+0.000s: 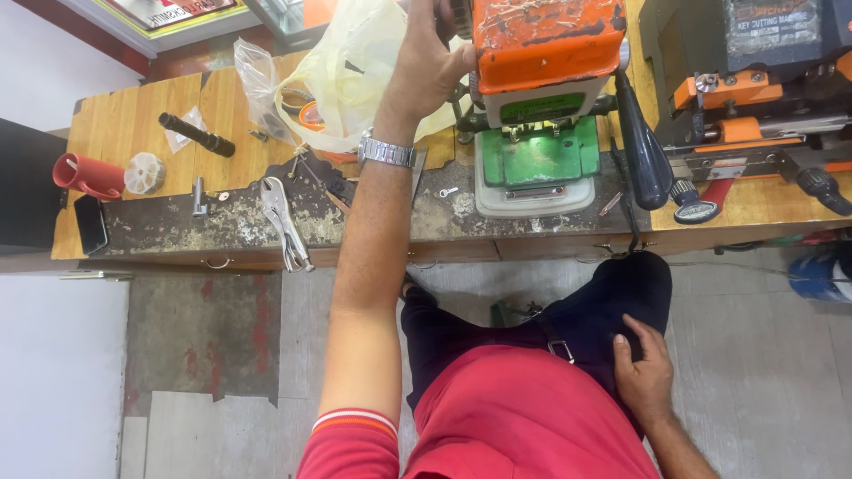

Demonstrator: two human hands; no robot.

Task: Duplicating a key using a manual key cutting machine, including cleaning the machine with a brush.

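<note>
My left hand [424,66], with a silver watch on its wrist, reaches up to the left side of an orange and green key cutting machine [541,98] on the wooden bench [133,115]. Its fingers curl by a dark part at the frame's top edge, and what they grip is hidden. A pale yellow plastic bag [346,71] lies just left of this hand. My right hand [645,374] rests flat on my dark-trousered thigh below the bench, holding nothing.
Locking pliers [284,222], a black cylinder [197,135], a red cup [87,175], a white disc [144,172] and a phone [90,223] lie at the bench's left. A dark lever handle [643,146] and a second orange machine [754,89] stand at the right.
</note>
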